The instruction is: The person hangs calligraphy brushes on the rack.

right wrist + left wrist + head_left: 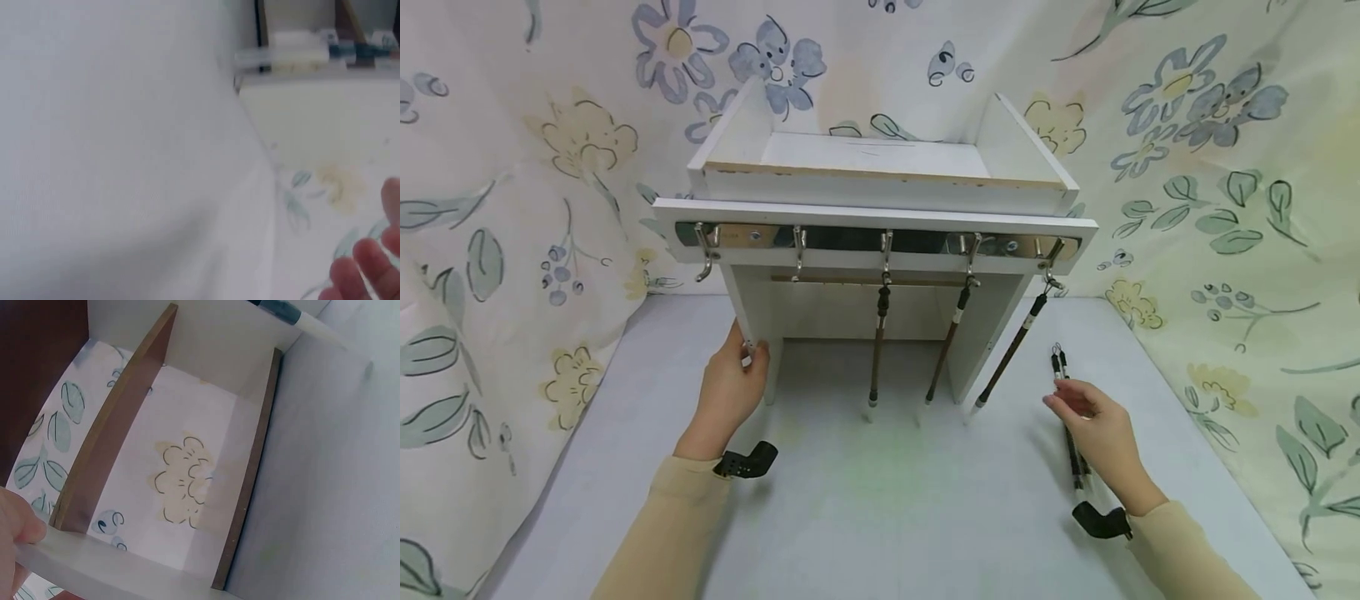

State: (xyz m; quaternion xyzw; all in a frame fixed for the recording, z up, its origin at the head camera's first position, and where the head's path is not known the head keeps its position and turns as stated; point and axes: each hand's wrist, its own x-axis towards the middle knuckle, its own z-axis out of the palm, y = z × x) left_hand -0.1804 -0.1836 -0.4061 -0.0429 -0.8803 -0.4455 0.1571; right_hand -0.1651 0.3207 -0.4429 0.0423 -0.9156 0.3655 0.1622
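Head view: A left hand (pixel 730 383) grips the side panel of a white wooden stand (pixel 880 215) with metal hooks (pixel 799 250), where three slim brown, black-ended, white-tipped brushes (pixel 1012 354) hang; a right hand (pixel 1099 429), fingers relaxed, is over two black-shafted brushes (pixel 1074 467) lying on the pale tabletop (pixel 850 517). Left wrist: brown-edged boards (pixel 250 475) cross the stand. Right wrist: loose fingertips (pixel 369 259), a blurred brush beyond.
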